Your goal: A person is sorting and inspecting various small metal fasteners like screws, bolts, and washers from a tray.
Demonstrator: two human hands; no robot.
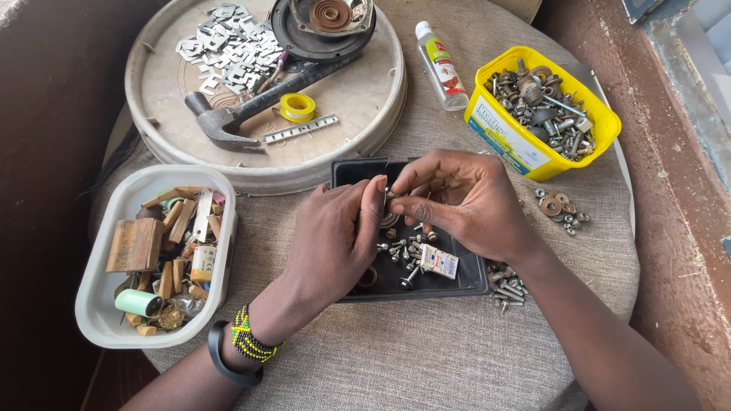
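Item: small metal fastener, pinched between our left hand and right hand, both closed on it, above the black tray at centre. We judge: keep it over the tray so drops land among the loose screws.

The black tray sits in the middle on a grey-brown woven cloth. Right of the tray, up a bit, is a bright yellow tub of silver and brown screws. Left of the tray is a white tub with tan wood bits. Above the tray lies a yellow tape roll. Below the tray, a wrist wears a black band and green-and-yellow beads.
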